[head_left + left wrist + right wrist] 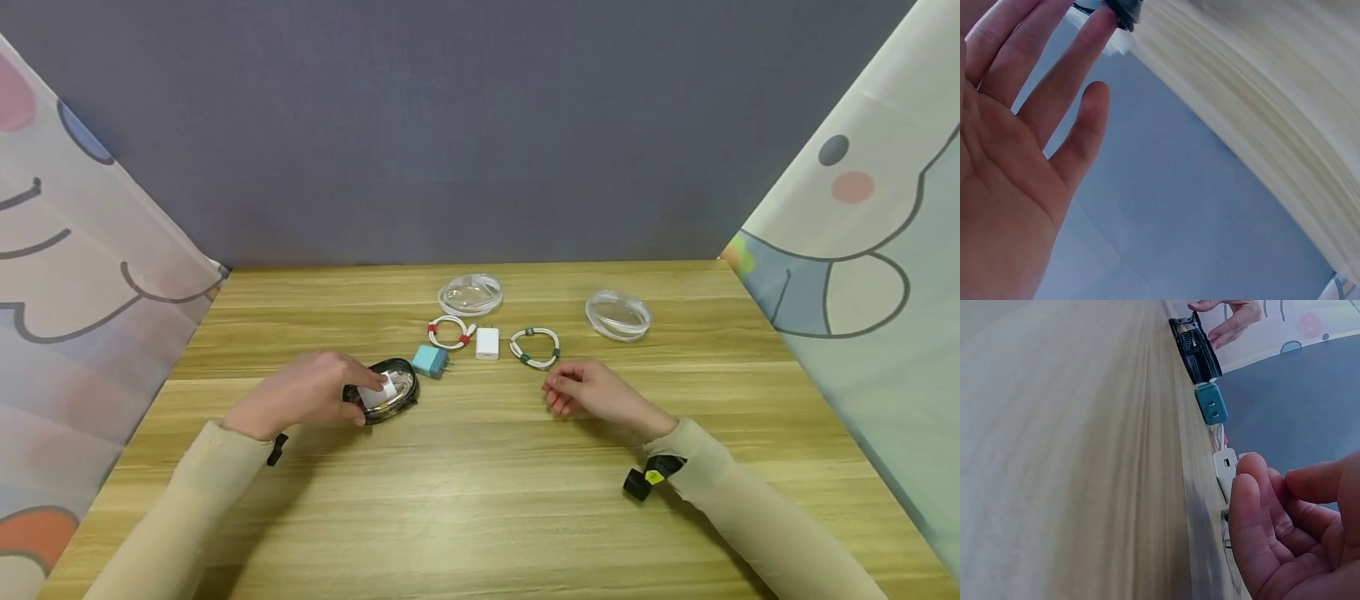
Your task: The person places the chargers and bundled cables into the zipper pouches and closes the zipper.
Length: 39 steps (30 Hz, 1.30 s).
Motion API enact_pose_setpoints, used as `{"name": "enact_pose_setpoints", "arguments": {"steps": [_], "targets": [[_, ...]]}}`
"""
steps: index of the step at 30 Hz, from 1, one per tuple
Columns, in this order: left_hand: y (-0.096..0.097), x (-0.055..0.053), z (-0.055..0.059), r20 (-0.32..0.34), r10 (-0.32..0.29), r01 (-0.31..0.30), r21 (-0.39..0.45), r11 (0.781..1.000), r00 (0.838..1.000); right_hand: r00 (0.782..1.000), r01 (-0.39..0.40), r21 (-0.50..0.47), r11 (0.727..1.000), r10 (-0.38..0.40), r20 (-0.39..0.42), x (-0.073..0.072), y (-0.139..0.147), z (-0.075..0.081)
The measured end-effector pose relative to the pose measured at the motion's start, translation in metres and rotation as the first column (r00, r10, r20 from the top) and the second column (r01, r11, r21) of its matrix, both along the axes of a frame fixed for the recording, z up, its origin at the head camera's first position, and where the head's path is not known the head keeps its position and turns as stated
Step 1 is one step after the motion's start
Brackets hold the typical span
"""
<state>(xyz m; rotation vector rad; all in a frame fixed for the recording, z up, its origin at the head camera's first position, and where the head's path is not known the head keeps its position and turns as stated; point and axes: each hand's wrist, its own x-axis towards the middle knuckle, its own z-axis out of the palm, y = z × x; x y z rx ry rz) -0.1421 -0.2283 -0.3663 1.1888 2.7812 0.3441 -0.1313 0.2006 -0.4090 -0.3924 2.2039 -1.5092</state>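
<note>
My left hand (315,392) is over a clear oval pouch (405,406) with black edging, fingers reaching across its top and thumb at its near left edge. Through the clear pouch show a white block and some pale cable. In the left wrist view, the fingers of that hand extend fairly straight, with one tip at the dark pouch edge. My right hand (592,393) hovers close over the table with loosely curled fingers and holds nothing. Nearest to it is a coiled white cable (557,340) with dark green ties. A teal plug charger (428,361) lies beside the black-edged pouch.
Between the hands lie a white charger (487,343) and a white cable coil (432,330) with red ties. Two clear pouches with white edging, one behind the coils (470,296) and one at the right (617,315), rest farther back. A grey panel (480,133) borders the table's back.
</note>
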Motion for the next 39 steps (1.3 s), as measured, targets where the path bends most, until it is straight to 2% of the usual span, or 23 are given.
{"name": "enact_pose_setpoints", "arguments": {"steps": [6,15,22,29,35,39], "targets": [[-0.008,-0.002,0.004,-0.023,0.084,-0.085,-0.028,0.996,0.996,1.000,0.020,0.006,1.000,-0.020,-0.012,-0.005,0.001,0.004],[-0.005,-0.007,0.003,-0.078,0.089,-0.089,0.003,0.996,0.993,0.995,0.092,0.014,0.996,-0.091,-0.046,-0.017,-0.003,0.007],[0.006,-0.012,0.001,-0.144,0.086,-0.090,-0.025,0.996,0.986,0.983,0.098,0.053,0.994,-0.088,-0.163,-0.027,-0.009,0.010],[0.011,-0.013,0.000,-0.142,0.117,-0.129,-0.082,0.988,0.983,0.967,0.115,0.084,0.990,-0.092,-0.237,-0.042,-0.015,0.010],[0.005,-0.016,0.005,-0.106,0.144,-0.155,-0.100,0.983,0.984,0.955,0.122,0.118,0.986,-0.084,-0.284,-0.056,-0.021,0.011],[-0.001,-0.020,0.007,-0.090,0.169,-0.178,-0.109,0.978,0.982,0.940,0.138,0.143,0.980,-0.084,-0.331,-0.064,-0.026,0.012]]}}
